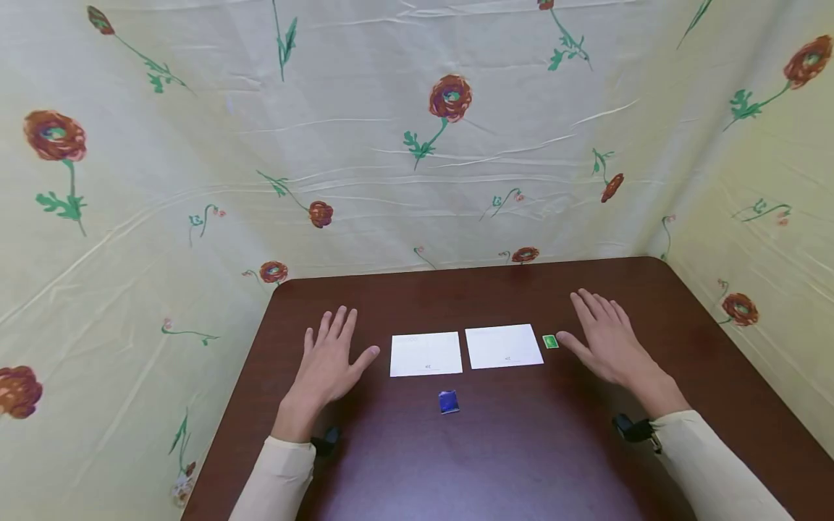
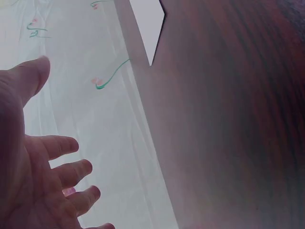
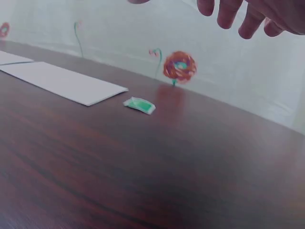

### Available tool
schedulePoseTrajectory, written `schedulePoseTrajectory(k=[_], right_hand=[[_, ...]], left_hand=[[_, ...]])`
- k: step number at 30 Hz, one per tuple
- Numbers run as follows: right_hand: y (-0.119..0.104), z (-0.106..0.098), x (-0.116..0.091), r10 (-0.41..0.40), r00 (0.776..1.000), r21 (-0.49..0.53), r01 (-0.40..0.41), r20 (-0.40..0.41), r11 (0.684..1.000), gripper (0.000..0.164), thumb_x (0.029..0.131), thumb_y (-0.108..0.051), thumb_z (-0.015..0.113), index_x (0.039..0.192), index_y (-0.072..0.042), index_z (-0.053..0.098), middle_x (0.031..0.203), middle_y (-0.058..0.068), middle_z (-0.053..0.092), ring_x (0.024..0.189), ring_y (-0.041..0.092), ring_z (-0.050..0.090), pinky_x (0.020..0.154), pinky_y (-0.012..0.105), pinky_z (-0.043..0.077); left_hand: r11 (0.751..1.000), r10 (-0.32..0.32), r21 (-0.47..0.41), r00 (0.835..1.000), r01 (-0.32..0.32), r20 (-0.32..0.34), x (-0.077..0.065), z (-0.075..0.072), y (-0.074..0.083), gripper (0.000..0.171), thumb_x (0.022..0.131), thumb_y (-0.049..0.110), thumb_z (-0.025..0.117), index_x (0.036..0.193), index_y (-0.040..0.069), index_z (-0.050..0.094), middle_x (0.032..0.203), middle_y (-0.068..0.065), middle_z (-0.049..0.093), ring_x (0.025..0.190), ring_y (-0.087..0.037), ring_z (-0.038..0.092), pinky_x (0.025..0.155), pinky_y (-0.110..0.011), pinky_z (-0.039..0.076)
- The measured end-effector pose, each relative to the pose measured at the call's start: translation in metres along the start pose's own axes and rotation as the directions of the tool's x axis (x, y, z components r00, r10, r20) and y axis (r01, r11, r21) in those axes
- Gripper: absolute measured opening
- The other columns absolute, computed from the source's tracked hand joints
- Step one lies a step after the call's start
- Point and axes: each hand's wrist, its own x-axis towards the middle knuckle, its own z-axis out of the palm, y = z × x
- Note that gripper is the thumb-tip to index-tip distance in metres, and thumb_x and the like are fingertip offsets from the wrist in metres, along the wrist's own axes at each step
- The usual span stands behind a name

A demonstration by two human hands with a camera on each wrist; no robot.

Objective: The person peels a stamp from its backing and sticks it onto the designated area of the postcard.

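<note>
Two white rectangles that look like cards or envelopes, a left one point(image 1: 426, 354) and a right one point(image 1: 504, 346), lie side by side with a narrow gap. Small marks show near their lower edges. A small green stamp-like piece point(image 1: 550, 341) with a pale border lies just right of them; its surface bends slightly in the right wrist view. Nearer the person is a small shiny blue square point(image 1: 449, 401). My left hand point(image 1: 329, 364), fingers spread, is left of the white rectangles and holds nothing. My right hand point(image 1: 607, 340) hovers beside the green piece, fingers extended, also holding nothing.
A dark brown wooden table point(image 1: 495, 463) bears all these things. Pale cloth point(image 1: 365, 79) printed with red flowers hangs behind the table and along both sides. Each wrist wears a dark band, and both sleeves are cream.
</note>
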Motion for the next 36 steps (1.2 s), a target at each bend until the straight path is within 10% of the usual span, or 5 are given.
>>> schedulePoseTrajectory(k=[36], right_hand=[[-0.089, -0.023, 0.021, -0.304, 0.95, 0.043, 0.307, -0.067, 0.951, 0.047, 0.085, -0.028, 0.079, 0.124, -0.005, 0.067, 0.118, 0.009, 0.071, 0.111, 0.032, 0.063, 0.092, 0.053, 0.046]], left_hand=[[0.995, 0.101, -0.028, 0.995, -0.101, 0.0, 0.018, -0.007, 0.027, 0.095, 0.085, 0.045, 0.078, 0.16, 0.017, 0.027, 0.166, -0.005, 0.025, 0.155, -0.037, 0.013, 0.113, -0.074, 0.014]])
